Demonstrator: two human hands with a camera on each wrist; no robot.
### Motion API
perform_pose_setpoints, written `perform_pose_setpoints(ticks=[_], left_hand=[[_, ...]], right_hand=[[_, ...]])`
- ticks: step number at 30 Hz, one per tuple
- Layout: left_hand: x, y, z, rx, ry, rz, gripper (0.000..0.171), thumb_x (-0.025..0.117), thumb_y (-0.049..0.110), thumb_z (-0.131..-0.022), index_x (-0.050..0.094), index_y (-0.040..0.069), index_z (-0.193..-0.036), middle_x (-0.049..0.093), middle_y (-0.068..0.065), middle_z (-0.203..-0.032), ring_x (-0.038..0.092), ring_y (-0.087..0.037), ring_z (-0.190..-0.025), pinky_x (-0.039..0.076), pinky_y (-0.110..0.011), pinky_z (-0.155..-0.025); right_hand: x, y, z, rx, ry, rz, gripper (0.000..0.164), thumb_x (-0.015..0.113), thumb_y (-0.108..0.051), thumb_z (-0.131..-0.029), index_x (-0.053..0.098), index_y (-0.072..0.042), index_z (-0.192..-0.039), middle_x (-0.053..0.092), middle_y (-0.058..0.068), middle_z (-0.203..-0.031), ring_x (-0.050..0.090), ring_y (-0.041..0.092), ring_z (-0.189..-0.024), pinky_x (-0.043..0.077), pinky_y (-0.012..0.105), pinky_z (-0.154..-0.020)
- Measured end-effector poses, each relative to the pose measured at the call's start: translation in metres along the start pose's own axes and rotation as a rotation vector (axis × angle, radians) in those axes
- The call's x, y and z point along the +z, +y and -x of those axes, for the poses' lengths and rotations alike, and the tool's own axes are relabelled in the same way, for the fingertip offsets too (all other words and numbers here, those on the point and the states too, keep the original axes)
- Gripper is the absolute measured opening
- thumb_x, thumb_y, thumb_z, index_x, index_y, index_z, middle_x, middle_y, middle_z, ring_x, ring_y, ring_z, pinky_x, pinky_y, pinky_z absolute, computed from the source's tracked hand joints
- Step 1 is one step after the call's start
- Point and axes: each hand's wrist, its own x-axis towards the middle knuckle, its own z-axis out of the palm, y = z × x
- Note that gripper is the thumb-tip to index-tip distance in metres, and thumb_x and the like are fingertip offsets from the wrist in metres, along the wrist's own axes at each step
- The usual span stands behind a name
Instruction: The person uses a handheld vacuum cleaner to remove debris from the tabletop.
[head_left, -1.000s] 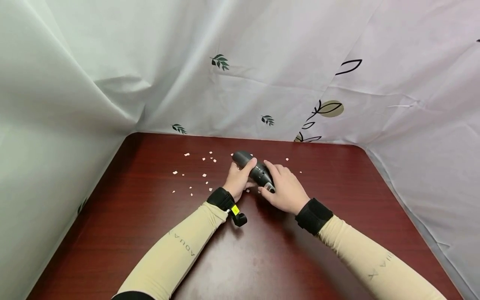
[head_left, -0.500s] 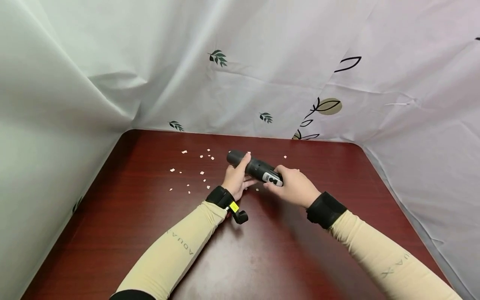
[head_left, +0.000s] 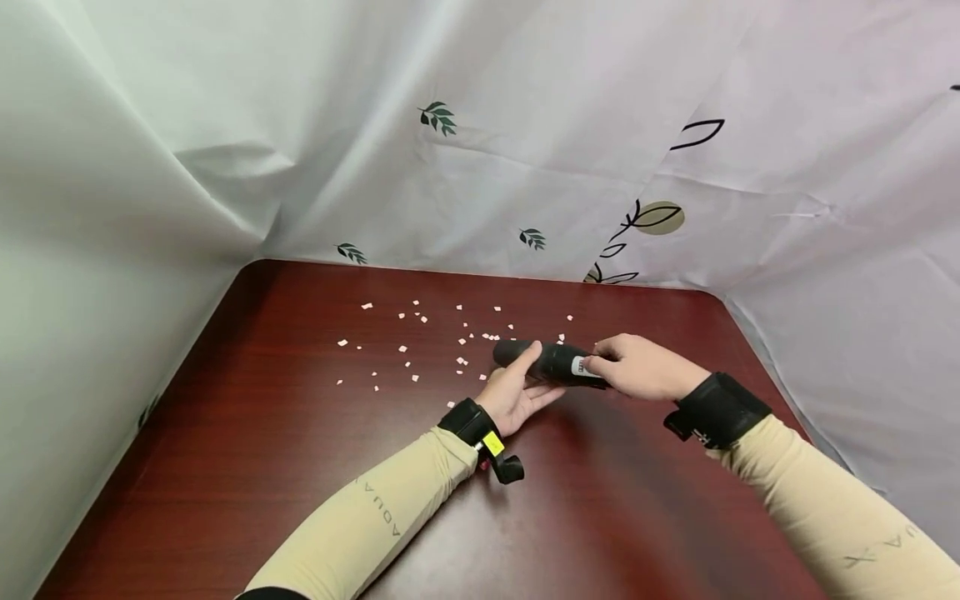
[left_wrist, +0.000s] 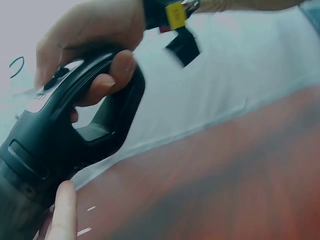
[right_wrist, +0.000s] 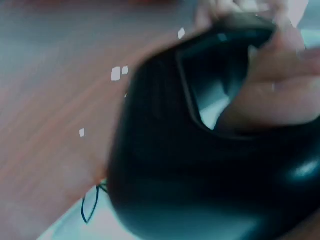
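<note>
A black handheld vacuum cleaner (head_left: 557, 362) is held over the table, lying nearly level from left to right in the head view. My left hand (head_left: 516, 398) supports its front barrel, thumb on top and fingers underneath. At the rear, my right hand (head_left: 647, 367) grips the handle. The left wrist view shows the looped handle (left_wrist: 131, 102) with right-hand fingers curled through it and a light control panel (left_wrist: 42, 100) under the thumb side. Close up in the right wrist view, the dark handle loop (right_wrist: 155, 165) is blurred. The far end of the nozzle is partly covered by my left thumb.
Several small white paper scraps (head_left: 402, 349) are scattered over the dark red table (head_left: 225, 467), mostly left of and behind the vacuum. A white curtain (head_left: 480, 192) with leaf prints hangs behind the table and along both sides.
The vacuum has swung from a steep diagonal to nearly level and shifted right and nearer. My right hand has moved from resting over its rear to gripping the handle. More scraps show behind it.
</note>
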Motion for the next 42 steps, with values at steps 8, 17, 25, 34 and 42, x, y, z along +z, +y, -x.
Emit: perform_pose_setpoints(ticks=[8,17,25,34,42], left_hand=[[0.008,-0.02,0.003,-0.084,0.006,0.121,0.067,0.064,0.036,-0.102,0.037,-0.007,-0.146,0.046,-0.032,-0.141,0.046,-0.044,-0.136,0.044,-0.047,-0.111],[0.013,-0.027,0.003,-0.082,-0.017,0.169,0.071,0.061,0.04,-0.102,0.034,-0.007,-0.148,0.043,-0.031,-0.147,0.044,-0.038,-0.139,0.041,-0.043,-0.115],[0.01,-0.03,0.003,-0.095,-0.012,0.164,0.074,0.059,0.043,-0.103,0.033,-0.009,-0.149,0.042,-0.032,-0.148,0.043,-0.038,-0.14,0.04,-0.041,-0.115],[0.007,-0.031,0.006,-0.077,-0.014,0.151,0.073,0.054,0.042,-0.105,0.031,-0.01,-0.149,0.041,-0.034,-0.148,0.043,-0.037,-0.14,0.039,-0.041,-0.116],[0.004,-0.032,0.004,-0.062,-0.023,0.147,0.072,0.052,0.043,-0.105,0.034,-0.011,-0.148,0.043,-0.034,-0.147,0.044,-0.036,-0.14,0.04,-0.041,-0.116]], right_hand=[[-0.013,0.004,0.009,0.046,-0.106,0.009,0.024,0.053,-0.028,-0.098,0.067,-0.013,-0.085,0.061,0.002,-0.065,0.051,0.014,-0.055,0.042,0.03,-0.055],[-0.028,0.008,0.004,0.144,-0.251,-0.216,0.034,0.049,-0.028,-0.101,0.063,-0.003,-0.083,0.052,0.002,-0.06,0.042,0.013,-0.041,0.041,0.027,-0.044],[-0.028,0.002,0.001,0.183,-0.288,-0.232,0.037,0.05,-0.028,-0.099,0.058,-0.003,-0.073,0.052,0.003,-0.061,0.041,0.012,-0.04,0.041,0.026,-0.044],[-0.025,0.001,-0.004,0.158,-0.313,-0.199,0.036,0.049,-0.027,-0.1,0.059,-0.002,-0.075,0.051,0.003,-0.061,0.041,0.011,-0.041,0.038,0.023,-0.043],[-0.024,0.004,-0.007,0.114,-0.316,-0.178,0.03,0.048,-0.024,-0.102,0.064,-0.004,-0.087,0.051,0.0,-0.06,0.04,0.011,-0.041,0.038,0.022,-0.042]])
